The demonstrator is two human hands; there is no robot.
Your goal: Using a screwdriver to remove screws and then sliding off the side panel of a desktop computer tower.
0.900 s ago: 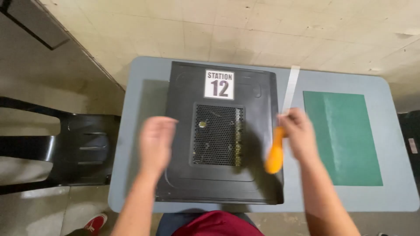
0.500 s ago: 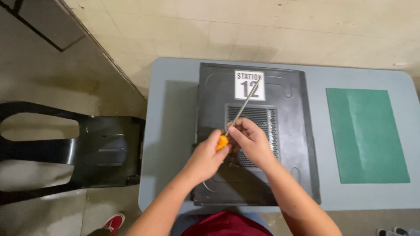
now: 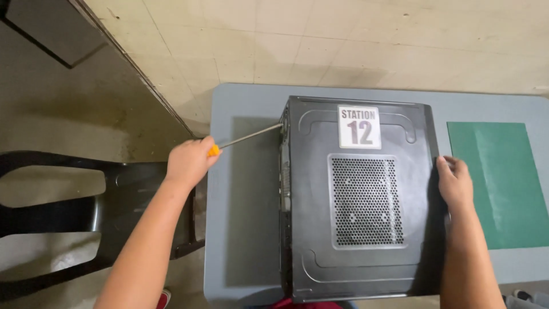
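Observation:
A black computer case [image 3: 360,200] lies flat on a grey table [image 3: 246,189], its side panel up with a perforated vent and a white label. My left hand [image 3: 189,161] grips the orange handle of a long screwdriver [image 3: 246,137]; the metal shaft reaches right and its tip meets the case's upper left rear edge. My right hand [image 3: 454,183] rests with fingers curled on the case's right edge.
A green cutting mat [image 3: 503,183] lies on the table to the right of the case. A black plastic chair [image 3: 74,212] stands left of the table. Tiled floor lies beyond, with a dark strip along the left.
The screwdriver passed from my right hand to my left. My left hand swung out left and the tip now touches the case's rear edge. My right hand moved to the case's right edge.

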